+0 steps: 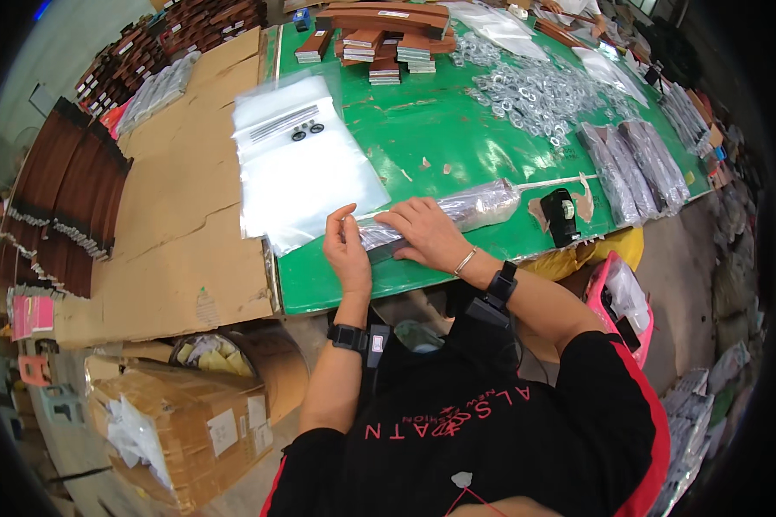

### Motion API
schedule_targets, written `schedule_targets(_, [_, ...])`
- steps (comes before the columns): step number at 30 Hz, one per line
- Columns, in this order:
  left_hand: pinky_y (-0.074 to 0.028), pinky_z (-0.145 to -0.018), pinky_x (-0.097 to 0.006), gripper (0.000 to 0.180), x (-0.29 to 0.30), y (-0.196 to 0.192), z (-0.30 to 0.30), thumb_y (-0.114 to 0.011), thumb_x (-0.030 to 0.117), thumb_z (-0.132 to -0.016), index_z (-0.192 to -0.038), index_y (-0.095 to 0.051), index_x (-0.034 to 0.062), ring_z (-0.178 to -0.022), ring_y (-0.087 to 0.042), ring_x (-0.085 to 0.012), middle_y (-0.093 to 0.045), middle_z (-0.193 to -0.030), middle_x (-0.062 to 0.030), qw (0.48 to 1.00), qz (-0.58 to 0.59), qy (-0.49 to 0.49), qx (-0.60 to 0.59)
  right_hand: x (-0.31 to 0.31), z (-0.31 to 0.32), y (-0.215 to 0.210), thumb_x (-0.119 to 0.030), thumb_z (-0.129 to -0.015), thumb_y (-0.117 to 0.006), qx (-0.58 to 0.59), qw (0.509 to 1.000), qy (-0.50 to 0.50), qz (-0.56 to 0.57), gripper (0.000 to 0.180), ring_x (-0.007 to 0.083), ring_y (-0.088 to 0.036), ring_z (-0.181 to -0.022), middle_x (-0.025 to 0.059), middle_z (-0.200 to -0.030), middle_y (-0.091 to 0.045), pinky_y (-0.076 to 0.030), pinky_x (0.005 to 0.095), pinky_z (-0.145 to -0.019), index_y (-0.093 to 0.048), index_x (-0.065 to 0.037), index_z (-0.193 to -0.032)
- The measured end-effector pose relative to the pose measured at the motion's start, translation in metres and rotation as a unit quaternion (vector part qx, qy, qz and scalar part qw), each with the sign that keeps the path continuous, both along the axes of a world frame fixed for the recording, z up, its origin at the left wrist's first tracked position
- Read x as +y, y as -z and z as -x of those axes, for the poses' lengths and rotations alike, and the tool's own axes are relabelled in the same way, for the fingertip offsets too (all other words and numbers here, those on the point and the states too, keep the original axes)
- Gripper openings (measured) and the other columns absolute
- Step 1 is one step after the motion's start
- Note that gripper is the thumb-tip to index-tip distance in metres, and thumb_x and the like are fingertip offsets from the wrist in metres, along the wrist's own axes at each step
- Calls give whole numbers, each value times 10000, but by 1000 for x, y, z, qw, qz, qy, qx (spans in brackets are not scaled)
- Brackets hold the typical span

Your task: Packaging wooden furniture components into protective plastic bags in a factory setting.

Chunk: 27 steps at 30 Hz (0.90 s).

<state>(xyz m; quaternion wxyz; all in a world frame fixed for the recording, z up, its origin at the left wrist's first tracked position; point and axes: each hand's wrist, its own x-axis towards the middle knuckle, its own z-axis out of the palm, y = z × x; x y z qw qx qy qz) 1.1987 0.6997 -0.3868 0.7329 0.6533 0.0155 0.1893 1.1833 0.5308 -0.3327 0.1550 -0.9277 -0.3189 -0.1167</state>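
Note:
A long bundle [490, 205] in clear, shiny plastic film lies slantwise along the near edge of the green tabletop [388, 129]. My right hand [433, 233] is laid over its middle, fingers across the top and thumb on the near side. At the bundle's left end, my left hand [347, 252] has its fingers curled in a pinch; what lies between them is too small to make out. Just beyond the left hand is a stack of clear plastic bags [306, 194], with thin grey strips [284, 123] and several small black rings [308, 131] on it.
A black device [562, 217] sits right of the bundle, near wrapped bundles [636, 168]. Clear rings [526, 95] are heaped farther back. Brown slats [384, 34] stand stacked at the far edge, more [65, 198] on cardboard [181, 181] at left. Another person's hand [578, 7] shows far right.

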Motion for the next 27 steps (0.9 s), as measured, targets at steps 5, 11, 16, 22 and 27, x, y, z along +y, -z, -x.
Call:
schedule_targets(5, [-326, -560, -235, 229, 2, -7, 2, -571, 94, -988, -1189, -672, 48, -619, -381, -42, -457, -701, 56, 1000, -10, -15, -13, 3, -2, 1, -274, -666, -847, -4, 1000, 6, -4, 742, 263, -545, -1090, 59, -1119, -585, -402, 404, -950, -536, -124, -1322])
schedule_targets(11, [-401, -600, -309, 256, 1, -18, 4, -615, 101, -951, -1196, -683, 70, -627, -467, -125, -533, -690, -27, 993, -110, -51, -6, 2, -4, 2, -269, -665, -848, -2, 1000, 11, -1, 726, 265, -547, -1073, 57, -1099, -583, -405, 404, -943, -542, -130, -1309])
schedule_targets(16, [-454, -690, -406, 235, 10, -24, 5, -647, 146, -919, -1144, -699, 107, -775, -561, -288, -634, -758, -107, 928, -359, -79, -65, 1, -3, 6, -249, -642, -859, -25, 999, 16, -13, 683, 274, -539, -1069, 69, -1059, -567, -404, 410, -933, -555, -141, -1244])
schedule_targets(22, [-428, -625, -361, 225, 17, -25, 20, -616, 100, -943, -1160, -670, 74, -674, -522, -213, -559, -703, -77, 958, -284, -46, -17, 8, 5, 13, -235, -649, -857, -53, 998, 14, -15, 686, 269, -539, -1095, 63, -1086, -576, -412, 412, -966, -555, -138, -1257])
schedule_targets(27, [-385, -580, -319, 332, 16, -28, 15, -595, 59, -948, -1280, -598, 52, -606, -452, -134, -481, -654, -26, 979, -203, -1, 6, 4, 6, 16, -242, -613, -874, -56, 998, 21, -28, 755, 257, -544, -1081, 53, -1087, -577, -412, 392, -957, -551, -146, -1290])
